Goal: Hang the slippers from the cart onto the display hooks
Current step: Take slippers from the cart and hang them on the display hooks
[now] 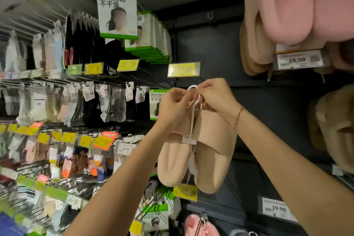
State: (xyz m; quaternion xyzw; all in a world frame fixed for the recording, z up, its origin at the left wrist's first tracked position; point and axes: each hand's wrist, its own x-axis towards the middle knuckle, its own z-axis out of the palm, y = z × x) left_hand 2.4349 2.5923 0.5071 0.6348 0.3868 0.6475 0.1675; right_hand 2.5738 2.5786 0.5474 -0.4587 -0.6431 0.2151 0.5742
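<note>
Beige slipper pair [199, 149] looks light, soft; left hand [172, 105] and right hand [214, 96] both pinch its stiff white hanger [191, 120] near the top loop; best hold there.

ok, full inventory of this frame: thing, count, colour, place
beige slippers: one pair, centre, hanging from a white plastic hanger
pink slippers: several, top right, hung
tan slippers: a stack, upper right, behind the pink ones
tan fluffy slippers: count unclear, right edge
pink slippers low: one pair, bottom centre
price tag 19.90: white, upper right; another lower right
face mask packs: several, green and white, upper centre
socks: many, mixed colours, left racks
yellow price labels: many, along hooks
left hand: on hanger top
right hand: on hanger top, thin bracelet
</note>
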